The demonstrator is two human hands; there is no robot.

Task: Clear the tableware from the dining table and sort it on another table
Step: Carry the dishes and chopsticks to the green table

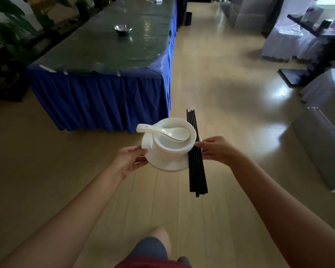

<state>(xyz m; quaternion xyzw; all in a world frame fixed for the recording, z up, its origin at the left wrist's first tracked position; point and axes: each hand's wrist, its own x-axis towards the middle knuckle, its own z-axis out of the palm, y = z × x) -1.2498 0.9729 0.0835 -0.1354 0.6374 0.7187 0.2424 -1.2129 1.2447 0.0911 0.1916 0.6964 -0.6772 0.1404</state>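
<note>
I carry a stack of white plates [167, 164] with stacked white bowls [170, 146] on top and white spoons [162, 132] lying in the upper bowl. A bundle of black chopsticks [196, 161] lies across the right side of the plates. My left hand [129, 159] grips the left rim of the plates. Opposite it, my right hand [216, 148] holds the right rim, its thumb pressing on the chopsticks. The stack hangs in the air above the wooden floor.
Ahead on the left stands a long table [104, 47] with a blue skirt and a shiny plastic cover; a metal bowl [123, 29] sits on it. White-covered chairs [290, 37] and a dark stand [306, 72] are at right. Plants [6, 35] line the left.
</note>
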